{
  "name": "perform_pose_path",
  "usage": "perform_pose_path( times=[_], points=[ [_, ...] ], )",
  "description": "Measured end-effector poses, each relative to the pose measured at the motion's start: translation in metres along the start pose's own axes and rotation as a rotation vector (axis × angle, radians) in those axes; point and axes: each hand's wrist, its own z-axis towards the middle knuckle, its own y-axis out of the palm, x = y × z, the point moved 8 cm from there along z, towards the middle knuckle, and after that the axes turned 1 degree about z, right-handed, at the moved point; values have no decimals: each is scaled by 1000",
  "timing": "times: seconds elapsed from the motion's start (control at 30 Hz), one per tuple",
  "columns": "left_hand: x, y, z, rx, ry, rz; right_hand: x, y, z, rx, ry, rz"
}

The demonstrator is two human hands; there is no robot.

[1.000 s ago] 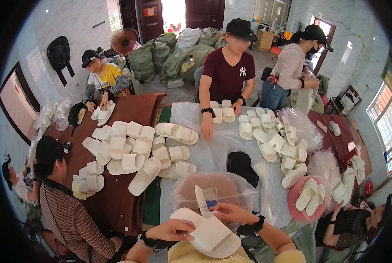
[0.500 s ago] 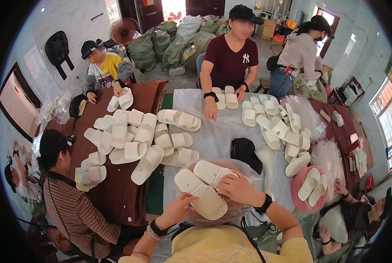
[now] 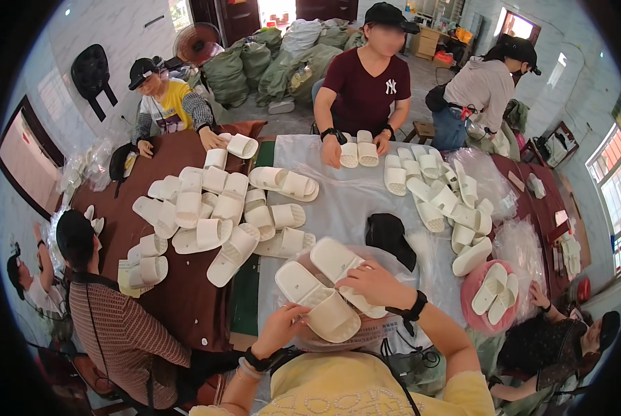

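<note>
Two white slide slippers lie side by side on a clear plastic-wrapped bundle at the table's near edge. My left hand (image 3: 281, 328) pinches the outer edge of the left slipper (image 3: 317, 305) beside its broad strap. Bent over the right slipper (image 3: 335, 258), my right hand (image 3: 367, 283) has its fingers closed at the strap; the fingertips are partly hidden. That slipper's toe end shows below the hand. Just beyond the pair lies a black cap (image 3: 388, 241).
White slippers (image 3: 210, 204) are heaped on the brown-covered table at left, and more slippers (image 3: 456, 204) at right. A pink round stand (image 3: 468, 305) bears a pair. Co-workers sit around; one across holds a pair upright. Green sacks (image 3: 255, 64) stand behind.
The right slipper has slid and turned, its toe now lower right; my right hand moved along with it. At far left, a co-worker's hand has moved slippers rightward to the heap.
</note>
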Motion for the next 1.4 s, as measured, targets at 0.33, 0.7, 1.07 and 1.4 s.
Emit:
perform_pose_path(
  times=[0.33,0.7,1.07,1.4],
  points=[
    [-6,4,6,-78,-56,-134,-1,29,20,-257,-18,149],
    [-8,-61,-26,536,-116,-99,22,-16,-4,163,643,1241],
    [-17,-23,-5,332,-161,-311,-25,31,-29,886,552,2763],
    [-4,-24,7,318,-185,-42,-54,8,-55,673,325,2408]
  ],
)
